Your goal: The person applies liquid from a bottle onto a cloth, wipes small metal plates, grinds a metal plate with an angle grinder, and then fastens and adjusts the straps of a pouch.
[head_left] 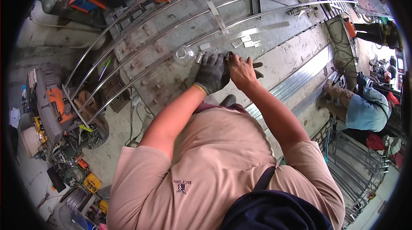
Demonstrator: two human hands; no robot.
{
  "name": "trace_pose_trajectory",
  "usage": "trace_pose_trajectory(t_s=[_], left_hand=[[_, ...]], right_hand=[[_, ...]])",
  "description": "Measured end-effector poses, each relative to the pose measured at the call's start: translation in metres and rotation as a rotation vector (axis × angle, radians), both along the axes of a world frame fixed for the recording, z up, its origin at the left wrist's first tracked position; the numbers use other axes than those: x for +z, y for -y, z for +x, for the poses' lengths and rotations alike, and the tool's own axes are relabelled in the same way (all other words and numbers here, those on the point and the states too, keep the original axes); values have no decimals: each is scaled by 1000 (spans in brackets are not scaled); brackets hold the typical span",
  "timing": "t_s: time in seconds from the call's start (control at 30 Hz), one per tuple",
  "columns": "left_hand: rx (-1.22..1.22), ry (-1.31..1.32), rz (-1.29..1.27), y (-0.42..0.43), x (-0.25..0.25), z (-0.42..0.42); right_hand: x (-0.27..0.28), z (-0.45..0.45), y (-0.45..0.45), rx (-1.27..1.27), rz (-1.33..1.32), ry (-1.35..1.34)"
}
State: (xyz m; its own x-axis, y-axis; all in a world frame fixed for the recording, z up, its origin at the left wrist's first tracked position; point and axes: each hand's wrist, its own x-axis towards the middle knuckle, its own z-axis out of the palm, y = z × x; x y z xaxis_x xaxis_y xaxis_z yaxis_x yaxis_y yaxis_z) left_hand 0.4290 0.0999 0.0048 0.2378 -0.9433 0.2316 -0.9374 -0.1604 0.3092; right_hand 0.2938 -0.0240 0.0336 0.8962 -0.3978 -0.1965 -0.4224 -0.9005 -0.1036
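Observation:
My left hand wears a dark grey knit work glove with a yellow cuff edge. Its fingers are bent and close together against my right hand. Bare, my right hand has curled fingers around a second dark work glove, whose fingers stick out on the right. The yellow edge of that glove shows between my hands, where my left fingers appear to pinch it; the left thumb is hidden. A clear glass jar stands left of my hands on the metal worktable. Small pale metal plates lie beyond them.
A curved railing of shiny tubes spans the table, with a flat bar across it. Long metal strips lie at right. A co-worker in a light blue shirt bends over there. Tools and an orange machine stand at left.

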Motion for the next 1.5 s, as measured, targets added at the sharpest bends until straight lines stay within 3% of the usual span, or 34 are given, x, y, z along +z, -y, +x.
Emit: trace_pose_trajectory(t_s=[0.2, 0.4, 0.5, 0.7, 0.8, 0.9, 1.03, 1.13, 1.3, 1.4, 1.5], left_hand=[[-62, -108, -108, -4, 14, 2], [-24, 82, -122, 0, 19, -4], [92, 23, 184, 18, 32, -4], [51, -68, 168, 47, 19, -1], [143, -161, -32, 50, 7, -14], [203, -59, 56, 41, -6, -10], [-30, 208, 34, 21, 11, 7], [-144, 180, 38, 19, -1, 15], [-80, 3, 158, 2, 23, -6], [-97, -41, 100, -7, 14, -5], [-122, -99, 114, -7, 29, -3]], right_hand=[[24, -27, -8, -59, 101, 1], [51, -62, 5, -130, 193, 3], [41, -78, 4, -152, 179, 70], [38, -92, 3, -197, 155, 142], [45, -94, 4, -219, 156, 116], [42, -97, 6, -244, 146, 119], [39, -96, 4, -218, 180, 110], [34, -84, -3, -163, 162, 152], [26, -63, -16, -77, 115, 178], [8, -46, -20, -17, 150, -45], [10, -42, -25, 5, 81, -64]])
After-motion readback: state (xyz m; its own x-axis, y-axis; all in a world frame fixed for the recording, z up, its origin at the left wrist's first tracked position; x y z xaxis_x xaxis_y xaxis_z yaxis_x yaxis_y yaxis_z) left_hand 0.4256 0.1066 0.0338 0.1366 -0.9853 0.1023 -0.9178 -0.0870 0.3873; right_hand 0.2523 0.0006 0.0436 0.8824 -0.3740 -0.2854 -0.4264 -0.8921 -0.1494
